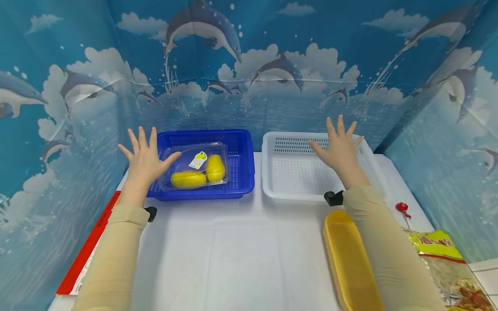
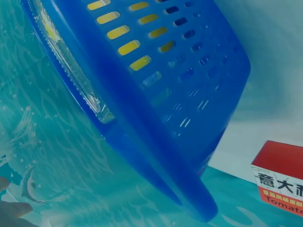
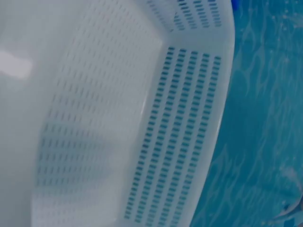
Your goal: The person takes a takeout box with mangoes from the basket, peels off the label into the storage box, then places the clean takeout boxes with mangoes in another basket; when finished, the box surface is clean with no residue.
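Note:
My left hand (image 1: 144, 162) is raised with fingers spread at the left end of a blue basket (image 1: 245, 190); its thumb overlaps the basket in the head view. Inside lies a clear plastic box (image 1: 179, 157) with a ridged, elongated yellow piece (image 1: 188, 178) and a smooth, rounded yellow piece (image 1: 215, 168). A small white tag with a yellow picture (image 1: 198, 160) shows on the box. My right hand (image 1: 340, 149), fingers also spread wide and holding nothing, appears over the white basket (image 1: 278, 190). Blue basket wall (image 2: 189, 75) fills much of the left wrist view, with fingertips (image 2: 16, 209) at lower left.
A yellow tray (image 1: 348, 255) lies partly under my right sleeve. Farther right are a red flower-like item on a stem (image 1: 402, 208) and a printed food bag (image 1: 447, 263). A red and white box (image 1: 91, 242) stands along the left edge. Dolphin-print curtains (image 1: 249, 108) enclose the table.

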`<action>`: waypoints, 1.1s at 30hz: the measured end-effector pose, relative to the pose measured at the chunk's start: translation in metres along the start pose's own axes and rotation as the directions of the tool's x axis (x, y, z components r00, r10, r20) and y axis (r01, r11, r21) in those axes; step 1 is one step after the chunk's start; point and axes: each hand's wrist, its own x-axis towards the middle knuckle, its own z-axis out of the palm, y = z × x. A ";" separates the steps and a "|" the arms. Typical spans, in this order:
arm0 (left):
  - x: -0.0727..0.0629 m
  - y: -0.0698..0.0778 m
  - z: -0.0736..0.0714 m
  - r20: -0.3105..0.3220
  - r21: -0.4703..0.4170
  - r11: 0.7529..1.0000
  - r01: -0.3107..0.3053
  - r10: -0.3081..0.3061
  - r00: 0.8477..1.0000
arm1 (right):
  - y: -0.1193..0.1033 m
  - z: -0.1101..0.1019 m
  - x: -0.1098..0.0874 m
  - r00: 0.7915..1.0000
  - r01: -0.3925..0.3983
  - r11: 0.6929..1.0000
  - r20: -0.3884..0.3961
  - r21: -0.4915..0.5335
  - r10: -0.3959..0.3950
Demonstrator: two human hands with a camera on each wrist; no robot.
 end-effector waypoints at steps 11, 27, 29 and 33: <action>-0.010 -0.013 -0.004 0.031 -0.069 0.998 0.006 -0.004 1.000 | -0.041 0.008 0.007 0.998 0.033 0.998 0.060 0.053 -0.036; -0.041 -0.061 0.001 0.139 -0.247 0.960 0.131 -0.098 0.985 | -0.121 0.056 0.003 0.966 0.146 0.976 0.188 0.163 -0.176; -0.044 -0.066 0.002 0.160 -0.257 0.957 0.135 -0.096 0.982 | -0.132 0.060 0.002 0.959 0.159 0.969 0.201 0.190 -0.197; -0.049 -0.072 0.004 0.213 -0.225 0.964 0.142 -0.094 0.973 | -0.150 0.068 0.000 0.944 0.182 0.950 0.225 0.253 -0.241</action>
